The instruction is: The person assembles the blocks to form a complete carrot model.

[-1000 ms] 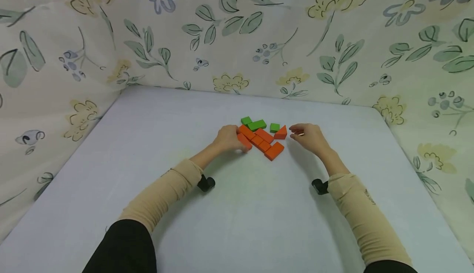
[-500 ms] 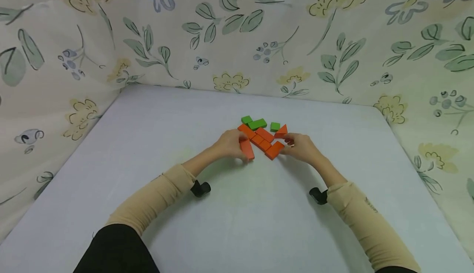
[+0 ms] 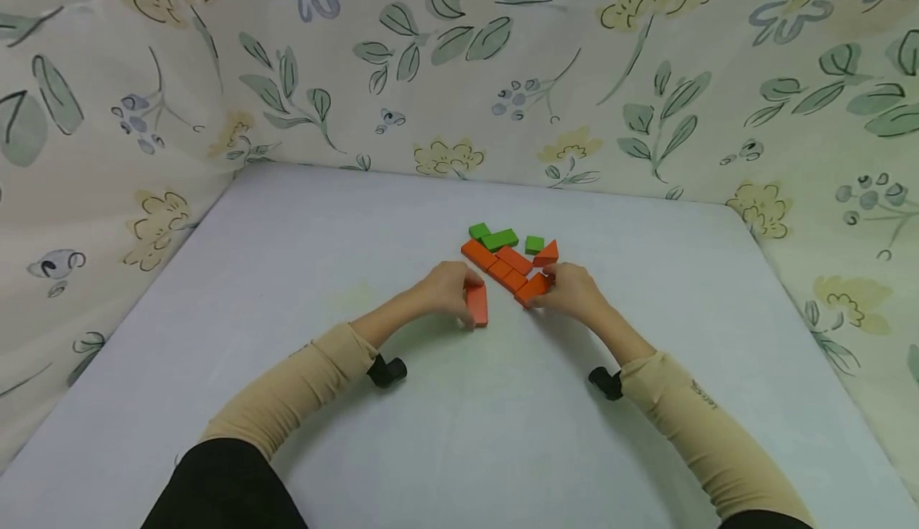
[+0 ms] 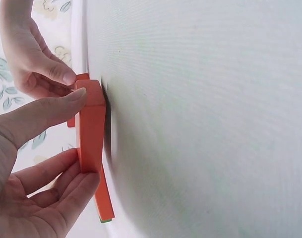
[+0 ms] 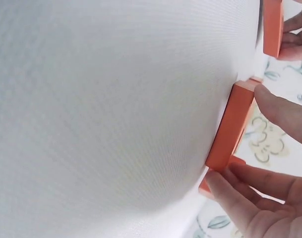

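Observation:
My left hand (image 3: 447,290) pinches an orange block (image 3: 477,306) between thumb and fingertips, just in front of the group of blocks. In the left wrist view this block (image 4: 92,126) is a long bar, thumb at one end and fingers at the other. My right hand (image 3: 570,290) grips another orange block (image 3: 531,290) at the right end of the group. The right wrist view shows that block (image 5: 231,124) down at the tabletop, thumb on its upper end and fingertips on its lower end. Several orange blocks (image 3: 506,272) lie side by side between the hands.
Behind the orange row lie green blocks (image 3: 500,240) and a small green block (image 3: 534,245). An orange triangular block (image 3: 547,253) stands just beyond my right fingers. The white table (image 3: 459,433) meets a flowered cloth (image 3: 459,74) at its back and sides.
My left hand has drawn its orange block toward me, away from the group, and turned it. My right hand has come left and down from beside the triangular block to grip the end orange block.

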`<action>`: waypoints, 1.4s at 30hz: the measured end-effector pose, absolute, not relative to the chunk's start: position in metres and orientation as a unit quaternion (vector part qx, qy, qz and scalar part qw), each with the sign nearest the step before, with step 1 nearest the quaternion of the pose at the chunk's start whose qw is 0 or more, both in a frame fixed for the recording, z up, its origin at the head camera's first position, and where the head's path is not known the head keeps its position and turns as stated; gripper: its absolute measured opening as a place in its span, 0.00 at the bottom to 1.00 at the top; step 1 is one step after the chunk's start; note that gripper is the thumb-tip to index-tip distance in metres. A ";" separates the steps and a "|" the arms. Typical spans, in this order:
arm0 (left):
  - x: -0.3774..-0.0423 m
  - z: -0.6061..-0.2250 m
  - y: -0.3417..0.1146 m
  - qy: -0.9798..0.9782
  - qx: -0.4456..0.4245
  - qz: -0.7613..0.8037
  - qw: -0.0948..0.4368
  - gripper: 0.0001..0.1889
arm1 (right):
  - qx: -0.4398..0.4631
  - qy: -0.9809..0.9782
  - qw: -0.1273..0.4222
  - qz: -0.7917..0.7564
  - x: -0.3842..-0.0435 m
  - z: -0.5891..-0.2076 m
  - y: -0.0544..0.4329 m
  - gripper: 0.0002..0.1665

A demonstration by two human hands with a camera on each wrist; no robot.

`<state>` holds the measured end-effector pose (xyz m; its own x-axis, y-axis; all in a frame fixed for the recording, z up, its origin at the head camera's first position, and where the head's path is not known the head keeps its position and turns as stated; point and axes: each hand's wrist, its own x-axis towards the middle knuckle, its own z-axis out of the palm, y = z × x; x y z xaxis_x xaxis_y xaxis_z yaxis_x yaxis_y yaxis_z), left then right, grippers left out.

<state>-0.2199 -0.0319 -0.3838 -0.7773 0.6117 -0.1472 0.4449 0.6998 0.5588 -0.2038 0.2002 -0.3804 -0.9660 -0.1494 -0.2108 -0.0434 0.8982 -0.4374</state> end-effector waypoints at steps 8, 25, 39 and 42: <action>-0.216 -0.384 -0.038 0.898 0.319 0.245 0.179 0.33 | -0.062 0.968 0.116 -0.215 -0.202 -0.381 0.199 0.43; -0.215 -0.390 -0.044 0.873 0.345 0.268 0.219 0.34 | -0.150 0.939 0.115 -0.288 -0.182 -0.375 0.208 0.36; -0.217 -0.390 -0.044 0.873 0.354 0.261 0.212 0.33 | -0.247 0.924 0.117 -0.269 -0.166 -0.378 0.178 0.34; -0.216 -0.390 -0.042 0.875 0.351 0.259 0.211 0.33 | -0.252 0.923 0.126 -0.263 -0.166 -0.377 0.174 0.35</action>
<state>-0.2164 -0.0424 -0.3897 -0.6644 0.7232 -0.1884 0.5042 0.6199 0.6012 -0.1658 0.1736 -0.3770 -0.8410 -0.5319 -0.0993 -0.3996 0.7343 -0.5487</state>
